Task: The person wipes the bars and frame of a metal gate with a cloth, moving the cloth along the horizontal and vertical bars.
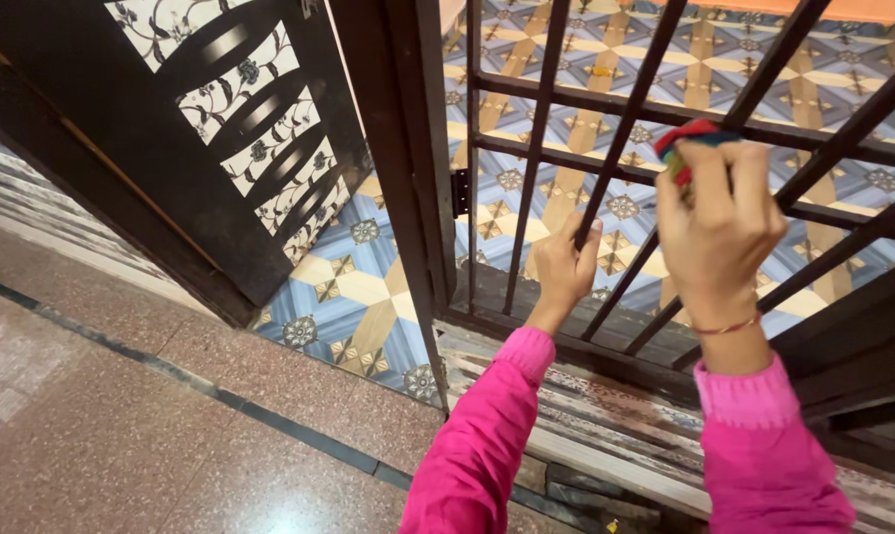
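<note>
My left hand (564,269) is wrapped around one slanted bar of a dark metal grille gate (543,109). My right hand (716,229) is closed on a small bunched cloth (686,140) with red, blue and green colours, pressed against a horizontal bar of the same gate. Both arms wear bright pink sleeves, and a thin bangle circles the right wrist. Most of the cloth is hidden behind my fingers.
A dark wooden door (210,129) with white floral inlay panels stands open at the left. Blue and yellow patterned floor tiles (353,297) lie behind the gate. Speckled reddish floor (121,425) spreads in front. A worn stone threshold (605,415) runs under the gate.
</note>
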